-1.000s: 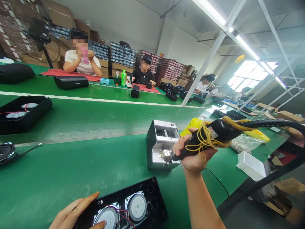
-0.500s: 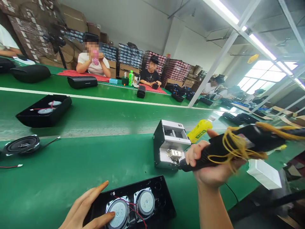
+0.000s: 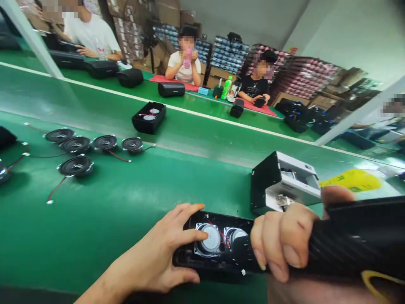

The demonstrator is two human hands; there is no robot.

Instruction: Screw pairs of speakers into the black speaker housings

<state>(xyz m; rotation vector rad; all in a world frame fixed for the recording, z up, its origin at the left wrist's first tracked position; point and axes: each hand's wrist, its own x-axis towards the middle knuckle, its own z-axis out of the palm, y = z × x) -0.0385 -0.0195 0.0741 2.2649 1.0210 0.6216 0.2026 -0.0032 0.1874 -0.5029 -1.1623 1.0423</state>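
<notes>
My left hand grips the left end of a black speaker panel. Two fingers reach over it, one touching the grey magnet back of the left speaker, and the thumb lies along the near edge. Beside it, a second speaker is partly covered by the tool. Red and black wires run between the two. Close to the camera, my right hand is wrapped round a black electric screwdriver; its tip reaches over the panel's right part. Behind my right hand stands a black and white screw feeder.
Several loose speakers with wires lie on the green bench to the left. A yellow bottle is behind the feeder. Across the bench are a black housing with speakers, more black housings and seated co-workers.
The view has swung left and down. My right hand has brought the screwdriver down over the panel's right part. My left hand now wraps the panel's end.
</notes>
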